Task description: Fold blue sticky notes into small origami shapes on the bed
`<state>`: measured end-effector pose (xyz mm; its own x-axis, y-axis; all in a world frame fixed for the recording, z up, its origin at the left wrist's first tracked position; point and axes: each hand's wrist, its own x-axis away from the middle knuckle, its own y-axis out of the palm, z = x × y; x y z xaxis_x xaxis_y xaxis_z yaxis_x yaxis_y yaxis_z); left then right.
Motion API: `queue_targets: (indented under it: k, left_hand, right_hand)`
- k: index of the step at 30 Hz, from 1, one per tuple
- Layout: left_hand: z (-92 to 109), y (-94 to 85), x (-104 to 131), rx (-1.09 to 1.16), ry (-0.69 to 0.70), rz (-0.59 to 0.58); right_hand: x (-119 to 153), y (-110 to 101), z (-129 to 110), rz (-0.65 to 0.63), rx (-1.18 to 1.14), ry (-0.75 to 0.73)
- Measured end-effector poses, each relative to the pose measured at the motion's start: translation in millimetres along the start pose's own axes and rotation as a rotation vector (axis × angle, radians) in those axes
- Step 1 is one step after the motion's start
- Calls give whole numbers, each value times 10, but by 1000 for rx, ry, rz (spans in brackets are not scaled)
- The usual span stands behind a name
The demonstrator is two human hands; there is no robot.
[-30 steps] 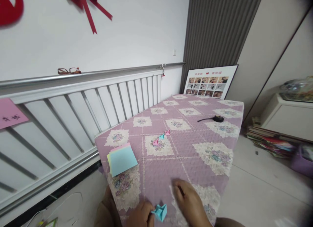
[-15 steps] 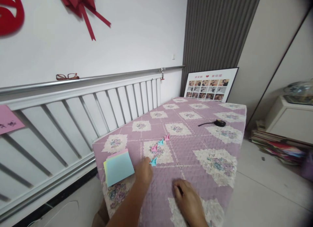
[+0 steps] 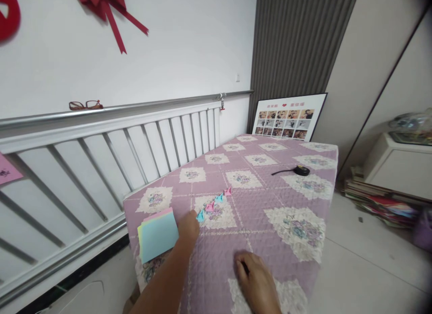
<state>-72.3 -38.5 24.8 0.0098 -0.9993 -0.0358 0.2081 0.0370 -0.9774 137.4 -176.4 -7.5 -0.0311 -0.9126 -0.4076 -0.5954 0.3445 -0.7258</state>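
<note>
Four small origami figures would exceed my count, so several lie in a slanting row on the quilted tablecloth [image 3: 216,260], pink and blue by turns. At the near end is a blue origami figure [image 3: 200,216], its edge pinched in the closed fingers of my left hand [image 3: 189,226]. Beyond it come a pink figure [image 3: 210,207], another blue one [image 3: 219,198] and a farther pink one [image 3: 228,191]. Left of that hand is a stack of coloured paper [image 3: 158,236], blue on top. Loosely curled, my right hand [image 3: 255,274] rests on the cloth, apart from the figures.
A black tape measure [image 3: 301,170] with its strap lies toward the right edge of the table. Along the left side runs a white radiator [image 3: 151,147], with glasses [image 3: 86,105] on the pipe above. A framed photo board [image 3: 290,118] leans beyond the far end.
My left hand has shifted left and slightly away from me, bringing the near blue origami figure into line with the others. My right hand stays curled on the cloth. The view has turned slightly.
</note>
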Motion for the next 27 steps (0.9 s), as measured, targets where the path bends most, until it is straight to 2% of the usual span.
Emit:
queue_targets:
  k: [6, 20, 24, 27]
  left_hand:
    - [-32, 24, 43, -9, 23, -1]
    - [98, -155, 48, 12, 30, 13]
    - [162, -245, 289, 28, 110, 46]
    - [95, -300, 589, 34, 219, 42]
  right_hand:
    - [-8, 11, 5, -12, 15, 6]
    - [-22, 26, 28, -4, 8, 10]
    - [-39, 45, 67, -11, -9, 10]
    - [-43, 61, 108, -29, -18, 22]
